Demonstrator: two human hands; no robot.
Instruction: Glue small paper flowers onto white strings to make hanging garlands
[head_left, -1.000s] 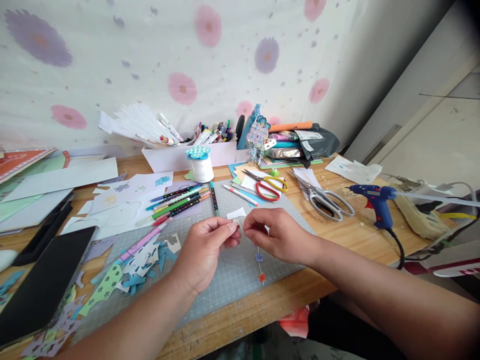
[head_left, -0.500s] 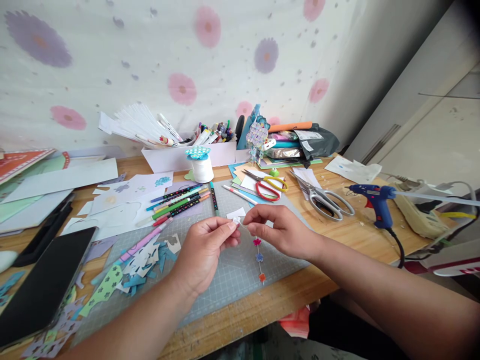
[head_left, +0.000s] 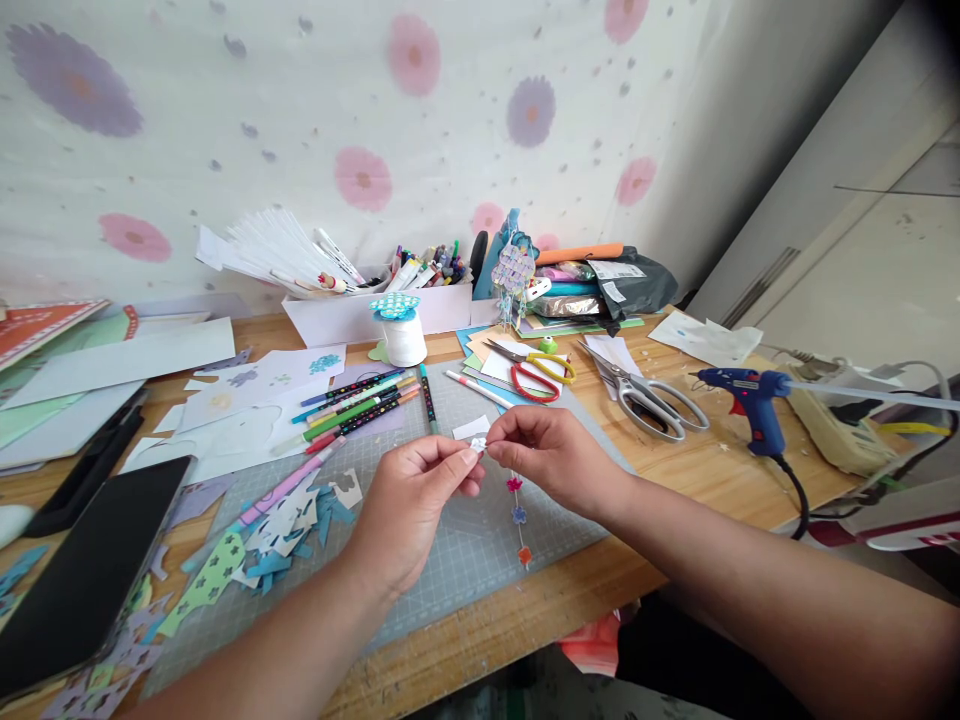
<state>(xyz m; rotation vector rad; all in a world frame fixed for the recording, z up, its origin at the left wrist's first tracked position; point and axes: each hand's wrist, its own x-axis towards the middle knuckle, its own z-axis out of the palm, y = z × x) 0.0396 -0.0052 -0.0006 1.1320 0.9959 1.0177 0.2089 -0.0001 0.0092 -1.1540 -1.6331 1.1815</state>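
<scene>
Above the cutting mat, my left hand [head_left: 412, 500] pinches a small white paper piece [head_left: 478, 444] between thumb and fingers; its exact shape is too small to make out. My right hand [head_left: 559, 462] is closed too, its thumb and fingertips gripping the right edge of that piece. Just below the right fingers a thin string with small paper flowers lies on the grey cutting mat [head_left: 480, 575]: a pink flower [head_left: 514, 484], a blue flower [head_left: 519, 515] and an orange flower [head_left: 524, 556]. A white paper scrap [head_left: 470, 428] lies behind my fingertips.
Several markers [head_left: 360, 405] and paper scraps [head_left: 289, 525] lie left, near a black phone [head_left: 90, 570]. Behind stands a white thread spool [head_left: 405, 340]. Yellow-and-red scissors [head_left: 536, 375], grey scissors [head_left: 649, 395] and a blue glue gun [head_left: 757, 400] lie to the right.
My right hand has shifted slightly left, and its fingertips now meet the white paper piece; before, a small gap lay between them. My left hand has barely moved.
</scene>
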